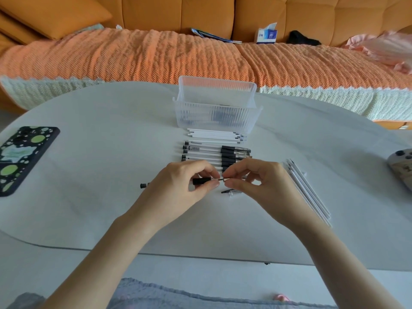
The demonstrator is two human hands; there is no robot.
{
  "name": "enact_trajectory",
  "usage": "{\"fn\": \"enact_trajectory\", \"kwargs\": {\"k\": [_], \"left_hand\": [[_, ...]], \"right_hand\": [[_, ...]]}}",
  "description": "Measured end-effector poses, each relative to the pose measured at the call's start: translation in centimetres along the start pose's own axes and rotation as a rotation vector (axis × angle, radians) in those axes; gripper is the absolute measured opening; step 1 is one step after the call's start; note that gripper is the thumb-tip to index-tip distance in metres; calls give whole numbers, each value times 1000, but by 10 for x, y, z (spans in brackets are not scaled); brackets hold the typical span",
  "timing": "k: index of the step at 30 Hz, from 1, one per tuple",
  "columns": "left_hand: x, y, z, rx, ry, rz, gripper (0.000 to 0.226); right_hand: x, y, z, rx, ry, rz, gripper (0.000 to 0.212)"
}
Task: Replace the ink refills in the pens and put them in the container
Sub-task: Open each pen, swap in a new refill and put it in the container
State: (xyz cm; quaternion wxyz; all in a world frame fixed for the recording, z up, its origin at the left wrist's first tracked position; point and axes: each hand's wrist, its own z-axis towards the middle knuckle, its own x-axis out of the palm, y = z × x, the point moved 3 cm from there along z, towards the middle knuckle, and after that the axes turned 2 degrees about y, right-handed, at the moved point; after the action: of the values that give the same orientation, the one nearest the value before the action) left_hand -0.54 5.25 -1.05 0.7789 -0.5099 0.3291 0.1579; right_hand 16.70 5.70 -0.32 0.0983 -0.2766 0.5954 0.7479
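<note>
My left hand (pixel 178 186) grips a pen (pixel 201 181) by its black grip section, the barrel's back end sticking out to the left. My right hand (pixel 252 177) pinches the pen's tip piece right at the pen's front end. Behind my hands lies a row of several clear pens (pixel 214 152) with black grips. White refills (pixel 214 135) lie beyond them, against a clear ribbed container (pixel 216 118) that holds some dark pens. More white refills (pixel 307 188) lie in a slanted bundle to the right. A small black part (pixel 227 191) lies under my right hand.
A phone (pixel 20 157) in a green-spotted black case lies at the table's left edge. A game controller (pixel 401 166) sits at the right edge. Beyond the white table (pixel 111 130) stands an orange sofa with a tissue box (pixel 266 34).
</note>
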Motion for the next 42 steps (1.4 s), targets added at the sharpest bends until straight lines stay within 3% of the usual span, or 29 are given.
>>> {"fn": "enact_trajectory", "kwargs": {"k": [10, 17, 24, 28, 34, 39, 42], "left_hand": [[4, 1, 0, 4, -14, -63, 12], [5, -2, 1, 19, 4, -65, 14], [3, -3, 1, 12, 3, -81, 15], [3, -3, 1, 11, -8, -82, 15], [4, -4, 1, 16, 7, -96, 17], [4, -3, 1, 16, -2, -81, 20], [4, -4, 1, 17, 5, -86, 19]], "right_hand": [[5, 1, -1, -2, -27, 2, 5], [6, 0, -1, 15, -11, -72, 29], [2, 0, -3, -19, 44, -59, 4], [1, 1, -2, -18, 21, -103, 28], [4, 2, -3, -17, 62, -66, 6], [2, 0, -2, 11, 32, -99, 37], [1, 1, -3, -20, 59, -40, 19]]}}
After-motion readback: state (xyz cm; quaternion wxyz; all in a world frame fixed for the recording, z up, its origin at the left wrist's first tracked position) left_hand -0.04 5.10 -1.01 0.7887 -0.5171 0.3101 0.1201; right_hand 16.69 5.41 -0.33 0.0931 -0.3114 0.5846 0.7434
